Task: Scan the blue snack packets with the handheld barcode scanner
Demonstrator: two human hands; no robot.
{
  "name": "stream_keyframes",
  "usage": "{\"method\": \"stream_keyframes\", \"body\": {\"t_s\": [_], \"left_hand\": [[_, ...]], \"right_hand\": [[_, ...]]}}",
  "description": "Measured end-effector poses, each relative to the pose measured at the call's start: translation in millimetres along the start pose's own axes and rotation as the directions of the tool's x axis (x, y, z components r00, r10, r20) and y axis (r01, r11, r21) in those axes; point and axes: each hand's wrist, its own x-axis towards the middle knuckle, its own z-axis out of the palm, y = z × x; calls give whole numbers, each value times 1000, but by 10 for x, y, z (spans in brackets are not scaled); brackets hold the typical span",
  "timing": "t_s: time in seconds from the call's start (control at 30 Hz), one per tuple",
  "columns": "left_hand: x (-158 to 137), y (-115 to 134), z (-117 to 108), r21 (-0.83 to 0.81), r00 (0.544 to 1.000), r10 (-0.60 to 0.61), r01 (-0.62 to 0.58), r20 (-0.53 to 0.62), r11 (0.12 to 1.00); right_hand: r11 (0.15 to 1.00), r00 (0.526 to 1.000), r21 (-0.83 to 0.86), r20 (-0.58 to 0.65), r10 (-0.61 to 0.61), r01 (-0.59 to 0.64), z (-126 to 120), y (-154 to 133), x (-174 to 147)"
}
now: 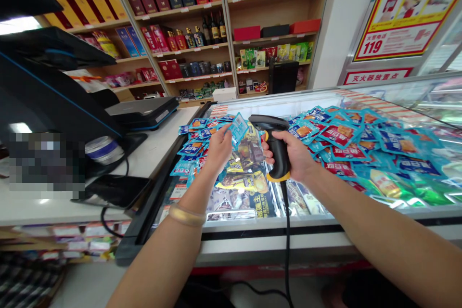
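Observation:
My right hand [294, 154] is wrapped round the grip of a black and yellow barcode scanner [277, 151], whose cable hangs down over the freezer's front edge. In my left hand [219, 147] is a light blue snack packet [238, 130], pinched at its edge, with its printed back showing. The scanner's head is close to the packet's right side, apart from it. Many similar packets lie on the glass lid in two heaps, a smaller packet heap [193, 147] at left and a larger packet heap [342, 137] at right.
Beneath the glass of the chest freezer [231, 245] are wrapped ice creams [245, 180]. To the left, a counter [159, 147] bears a flat scale [144, 110], a monitor and a black pad. Shelves [180, 9] of boxes and bottles stand behind.

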Motion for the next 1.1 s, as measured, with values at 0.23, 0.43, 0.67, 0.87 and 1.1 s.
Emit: {"method": "stream_keyframes", "body": {"t_s": [0.23,0.43,0.67,0.87,1.1], "left_hand": [[-32,238,181,375,945,320,-320,65,870],[34,616,884,416,824,462,-565,328,713],[-41,746,1662,535,746,233,-625,623,568],[-115,713,1667,568,745,159,-612,648,550],[3,542,1055,596,814,274,-566,512,570]], "right_hand": [[992,992,31,-49,-118,120,-46,-323,-134],[953,941,-6,-156,-301,303,-547,-882,-465],[939,909,26,-261,-326,344,-974,-1063,-700],[936,904,33,-272,-329,351,-1007,-1062,-725],[940,916,-5,-219,-335,342,-692,-988,-680]]}}
